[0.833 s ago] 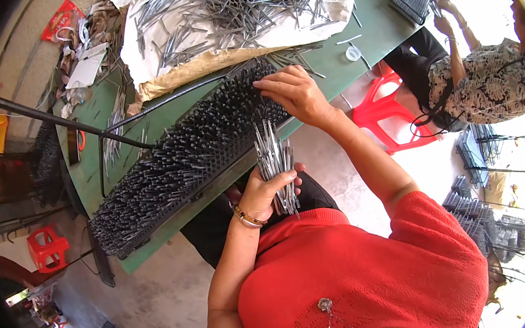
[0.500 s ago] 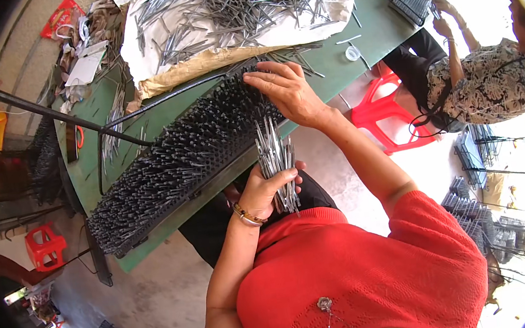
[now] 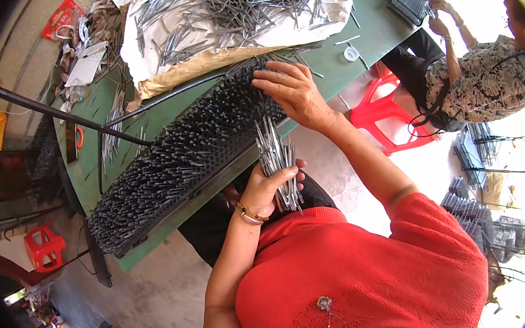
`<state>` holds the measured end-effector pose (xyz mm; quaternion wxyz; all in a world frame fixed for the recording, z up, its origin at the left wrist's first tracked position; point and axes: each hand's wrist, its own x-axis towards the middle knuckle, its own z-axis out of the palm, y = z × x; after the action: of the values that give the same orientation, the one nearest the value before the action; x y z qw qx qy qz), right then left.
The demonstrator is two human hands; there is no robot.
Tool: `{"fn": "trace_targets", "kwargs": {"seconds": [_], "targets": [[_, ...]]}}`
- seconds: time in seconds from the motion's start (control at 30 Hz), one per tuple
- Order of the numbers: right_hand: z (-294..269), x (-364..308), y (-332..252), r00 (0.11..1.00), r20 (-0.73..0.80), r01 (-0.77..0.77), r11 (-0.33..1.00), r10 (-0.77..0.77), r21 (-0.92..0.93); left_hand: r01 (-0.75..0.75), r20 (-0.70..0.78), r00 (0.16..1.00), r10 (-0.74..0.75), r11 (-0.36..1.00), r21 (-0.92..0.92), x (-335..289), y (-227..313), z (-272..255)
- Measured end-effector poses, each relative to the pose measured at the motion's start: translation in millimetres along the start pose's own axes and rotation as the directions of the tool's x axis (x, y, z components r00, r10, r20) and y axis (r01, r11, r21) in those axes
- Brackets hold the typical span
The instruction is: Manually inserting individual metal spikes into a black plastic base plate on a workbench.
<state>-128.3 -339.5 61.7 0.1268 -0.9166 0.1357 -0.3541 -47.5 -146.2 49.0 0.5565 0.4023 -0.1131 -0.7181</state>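
The green table (image 3: 364, 38) carries a long black spiked board (image 3: 178, 157), lying diagonally along its near edge and densely set with upright metal pins. Behind it, a heap of loose metal pins (image 3: 239, 3) rests on white sheeting. My right hand (image 3: 293, 90) lies flat on the board's upper end, fingers spread over the pins; whether it pinches one I cannot tell. My left hand (image 3: 271, 188) is closed round a bundle of pins (image 3: 274, 156), held upright just below the table edge. A second person (image 3: 484, 76) sits at the far right.
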Motion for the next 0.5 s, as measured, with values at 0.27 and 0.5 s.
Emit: {"fn": "trace_targets", "kwargs": {"seconds": [0.27,0.5], "targets": [[-6.5,1.9,3.5,0.979,0.147,0.152,0.987,-0.144,-0.045,-0.008,-0.005,1.000,0.007,1.000,-0.023,1.4,-0.2,1.4],[-4.4,12.9,-3.1,0.983,0.168,0.093,0.992,-0.078,-0.083,0.002,-0.005,1.000,-0.002,1.000,-0.027,0.1,-2.7,-3.0]]}}
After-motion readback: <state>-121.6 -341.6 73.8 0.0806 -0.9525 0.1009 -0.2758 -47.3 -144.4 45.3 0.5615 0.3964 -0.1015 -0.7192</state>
